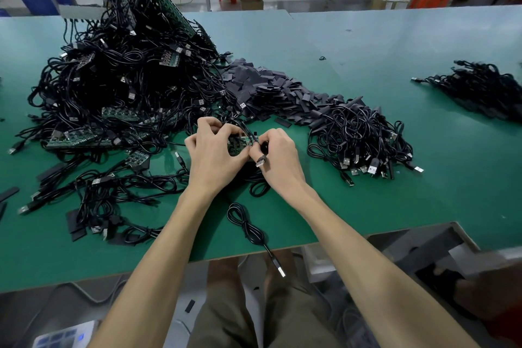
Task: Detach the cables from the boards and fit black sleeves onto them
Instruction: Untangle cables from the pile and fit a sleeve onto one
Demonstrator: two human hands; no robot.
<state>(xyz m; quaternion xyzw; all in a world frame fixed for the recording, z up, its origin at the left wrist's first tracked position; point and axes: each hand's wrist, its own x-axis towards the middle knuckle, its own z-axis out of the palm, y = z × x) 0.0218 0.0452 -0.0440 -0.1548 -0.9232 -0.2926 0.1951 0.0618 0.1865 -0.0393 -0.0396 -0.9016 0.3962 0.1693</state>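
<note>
- Head view: left hand (210,150) was curled round a small green board (239,144), held low over the green table (367,51), front centre.
- Right hand (278,155) pinched a black cable (245,129) at the board's right edge; 1 USB plug (260,161) poked out by that thumb.
- Step judged: detaching. Cable probably not yet free, but fingers hid the joint.
- Next move likely called for a firm pull off the board with the left hand bracing, then a reach to the black sleeves (271,93) heaped just behind the hands.
- Tangle of boards and cables (127,79) sat left; loose cable pile (364,138) sat right, sleeved or not I couldn't tell.
</note>
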